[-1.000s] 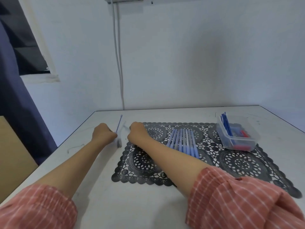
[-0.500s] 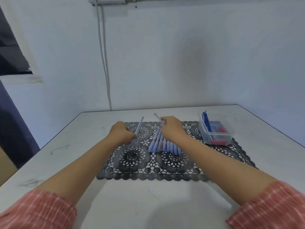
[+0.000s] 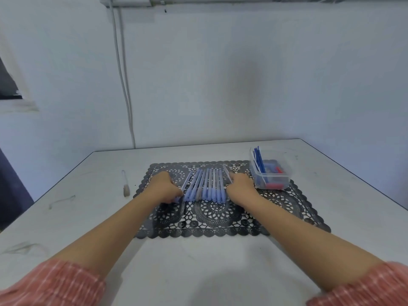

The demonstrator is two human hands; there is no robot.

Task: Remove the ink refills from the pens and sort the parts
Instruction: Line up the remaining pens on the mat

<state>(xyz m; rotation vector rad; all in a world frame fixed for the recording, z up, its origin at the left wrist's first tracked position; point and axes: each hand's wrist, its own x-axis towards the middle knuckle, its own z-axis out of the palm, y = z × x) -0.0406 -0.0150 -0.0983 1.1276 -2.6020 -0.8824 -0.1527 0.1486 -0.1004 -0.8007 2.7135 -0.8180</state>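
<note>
The left hand curls its grip round a pen. The right hand pinches a thin pale stick. The pen row lies between both grips. Best to lay each part down gently, straight beside the row.

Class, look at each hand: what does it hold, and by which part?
Left hand grips a pale blue pen by its near end. Right hand pinches a thin pale stick by its near end.

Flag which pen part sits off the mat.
The lone clear piece on bare table left of the mat; the row of pens lies on it.
</note>
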